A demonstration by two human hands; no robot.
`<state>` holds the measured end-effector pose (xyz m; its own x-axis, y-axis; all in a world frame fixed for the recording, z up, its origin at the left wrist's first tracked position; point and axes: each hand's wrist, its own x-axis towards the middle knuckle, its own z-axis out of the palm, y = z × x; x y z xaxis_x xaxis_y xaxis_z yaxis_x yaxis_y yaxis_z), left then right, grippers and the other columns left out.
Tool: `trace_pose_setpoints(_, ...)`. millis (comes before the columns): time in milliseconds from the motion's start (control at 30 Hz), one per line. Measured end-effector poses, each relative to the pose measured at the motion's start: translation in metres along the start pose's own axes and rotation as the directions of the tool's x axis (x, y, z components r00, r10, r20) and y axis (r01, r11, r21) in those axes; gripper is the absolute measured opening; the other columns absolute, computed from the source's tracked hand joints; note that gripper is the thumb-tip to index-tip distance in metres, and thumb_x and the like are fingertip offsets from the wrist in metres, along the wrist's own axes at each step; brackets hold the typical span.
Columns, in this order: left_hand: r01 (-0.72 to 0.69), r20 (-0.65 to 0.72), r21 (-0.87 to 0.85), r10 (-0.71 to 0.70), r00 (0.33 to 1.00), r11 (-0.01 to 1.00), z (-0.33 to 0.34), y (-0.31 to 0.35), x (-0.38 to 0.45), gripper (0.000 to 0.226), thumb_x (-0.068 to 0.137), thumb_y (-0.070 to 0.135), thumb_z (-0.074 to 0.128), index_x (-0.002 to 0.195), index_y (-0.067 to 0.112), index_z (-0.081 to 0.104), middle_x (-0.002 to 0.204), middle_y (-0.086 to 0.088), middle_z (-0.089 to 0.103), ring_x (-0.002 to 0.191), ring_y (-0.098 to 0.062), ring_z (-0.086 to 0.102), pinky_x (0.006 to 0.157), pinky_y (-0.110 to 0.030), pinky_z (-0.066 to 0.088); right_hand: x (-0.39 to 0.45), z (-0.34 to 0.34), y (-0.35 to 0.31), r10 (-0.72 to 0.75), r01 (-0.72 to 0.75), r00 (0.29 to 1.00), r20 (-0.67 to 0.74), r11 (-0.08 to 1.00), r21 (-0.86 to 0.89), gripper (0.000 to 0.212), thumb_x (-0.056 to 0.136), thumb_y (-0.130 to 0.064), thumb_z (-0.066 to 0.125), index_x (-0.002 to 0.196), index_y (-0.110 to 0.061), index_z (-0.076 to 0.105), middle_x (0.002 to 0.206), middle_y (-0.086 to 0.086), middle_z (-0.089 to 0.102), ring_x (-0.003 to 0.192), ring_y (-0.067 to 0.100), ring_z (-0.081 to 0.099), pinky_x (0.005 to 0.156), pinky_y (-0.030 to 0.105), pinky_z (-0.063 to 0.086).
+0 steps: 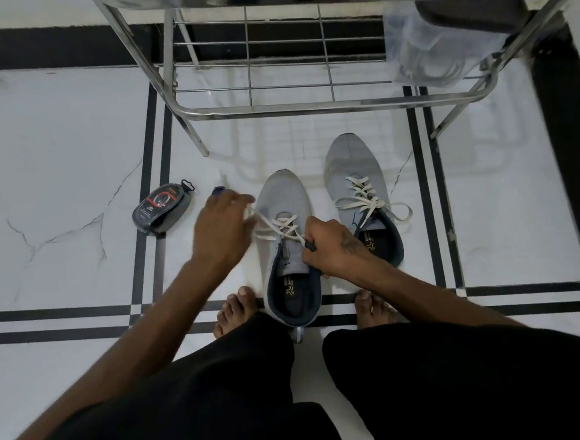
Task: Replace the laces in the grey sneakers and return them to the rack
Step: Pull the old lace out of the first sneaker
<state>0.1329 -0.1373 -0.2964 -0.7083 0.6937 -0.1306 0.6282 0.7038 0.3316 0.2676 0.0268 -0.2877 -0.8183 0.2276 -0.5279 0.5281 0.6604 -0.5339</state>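
A person crouches barefoot on a white tiled floor (54, 160) crossed by black stripes, both arms reaching forward and down. The left hand (221, 221) stretches out to the left of the nearer grey sneaker (282, 199), its fingers curled and pinching one end of that shoe's white lace (275, 226), drawing it sideways; the hand is slightly blurred. The right hand (328, 248) is closed in a fist at the shoe's tongue, pinching the other lace end, whose dark tip pokes out beside the knuckles.

The nearer sneaker lies between the person's bare feet, toe pointing toward a metal shoe rack (274, 107) at the far edge of the floor. A pale logo shows on its dark insole, too small to read. The second grey sneaker (353, 167) stands just beside it on the right, nearer the rack, its white lace tied in a bow.

To the left of the left hand lies a dark packet (162, 210) with a red and white label; its writing cannot be read. A clear plastic bag (431, 55) sits on the rack's lower shelf at the right.
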Motion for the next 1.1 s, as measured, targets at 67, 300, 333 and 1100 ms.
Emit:
trace_pose_setpoints(67, -0.168, 0.098, 0.009, 0.166, 0.981, 0.986, 0.013, 0.028, 0.005, 0.034, 0.083, 0.030, 0.074, 0.115, 0.017, 0.070, 0.114, -0.009, 0.066, 0.101, -0.034, 0.059, 0.082, -0.042, 0.048, 0.002, 0.000, 0.000, 0.002, -0.003, 1.000, -0.006, 1.000, -0.024, 0.020, 0.089, -0.020, 0.063, 0.095, -0.010, 0.048, 0.089, 0.011, 0.060, 0.073, 0.030, 0.062, 0.063, 0.036, 0.052)
trace_pose_setpoints(300, -0.090, 0.077, 0.146, 0.079, 0.994, 0.985, -0.006, 0.011, 0.010, 0.007, 0.085, 0.009, 0.066, 0.089, 0.015, 0.068, 0.091, -0.008, 0.066, 0.086, -0.032, 0.064, 0.063, -0.032, 0.039, 0.000, 0.001, 0.008, 0.033, -0.034, 0.999, -0.028, 0.999, -0.002, 0.020, 0.089, -0.019, 0.063, 0.093, -0.006, 0.048, 0.089, 0.015, 0.062, 0.072, 0.033, 0.064, 0.067, 0.046, 0.057)
trace_pose_setpoints(333, 0.000, 0.035, 0.135, -0.004, 0.999, 0.991, -0.014, -0.007, 0.008, 0.006, 0.085, 0.009, 0.064, 0.089, 0.013, 0.067, 0.092, -0.010, 0.066, 0.085, -0.034, 0.064, 0.064, -0.035, 0.045, -0.001, 0.000, 0.009, 0.033, -0.033, 0.999, -0.031, 0.999, 0.005, 0.019, 0.089, -0.019, 0.062, 0.093, -0.006, 0.048, 0.087, 0.015, 0.062, 0.071, 0.033, 0.064, 0.066, 0.046, 0.057)
trace_pose_setpoints(1100, 0.025, 0.114, -0.243, 0.003, 0.993, 0.970, 0.011, 0.015, -0.050, 0.026, 0.092, 0.020, 0.060, 0.116, 0.011, 0.068, 0.094, -0.009, 0.073, 0.089, -0.028, 0.066, 0.068, -0.022, 0.033, 0.026, -0.017, 0.006, 0.027, -0.030, 0.942, -0.335, 1.000, -0.004, 0.012, 0.090, -0.015, 0.058, 0.099, -0.020, 0.063, 0.106, -0.002, 0.054, 0.087, 0.017, 0.058, 0.073, 0.032, 0.048)
